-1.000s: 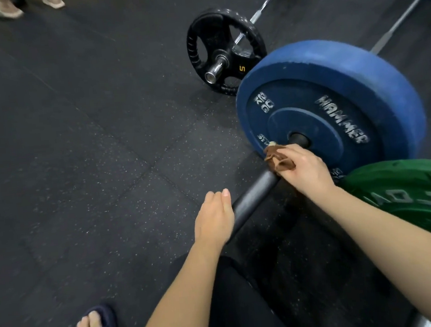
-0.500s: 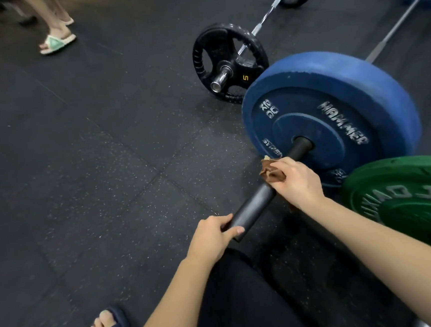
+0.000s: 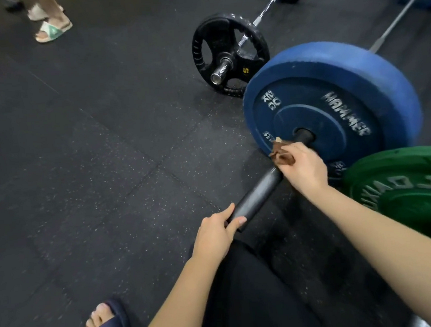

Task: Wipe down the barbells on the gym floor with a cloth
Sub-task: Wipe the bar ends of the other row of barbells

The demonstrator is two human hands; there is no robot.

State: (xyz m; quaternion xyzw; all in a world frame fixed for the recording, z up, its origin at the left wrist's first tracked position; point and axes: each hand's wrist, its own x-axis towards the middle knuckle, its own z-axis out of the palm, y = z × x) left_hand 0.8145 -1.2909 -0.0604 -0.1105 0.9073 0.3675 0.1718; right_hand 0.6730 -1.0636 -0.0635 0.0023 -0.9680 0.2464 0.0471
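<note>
Left hand [image 3: 215,232] grips sleeve [image 3: 257,195] end; right hand [image 3: 302,170] clutches cloth [image 3: 281,153] round sleeve beside blue plate [image 3: 334,100]; open floor [image 3: 91,161] left

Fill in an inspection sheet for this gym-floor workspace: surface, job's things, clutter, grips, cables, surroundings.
Surface: dark speckled rubber floor, tile seams visible.
Job's things: brown cloth round the black barbell sleeve, close to the blue plate; second barbell's black plate behind.
Clutter: green plate at right, beside the blue one.
Grips: left grip holds the sleeve's end; right grip holds the cloth on the sleeve.
Cables: nothing seen.
Surroundings: another person's sandalled feet far left; wearer's slippered foot below.
</note>
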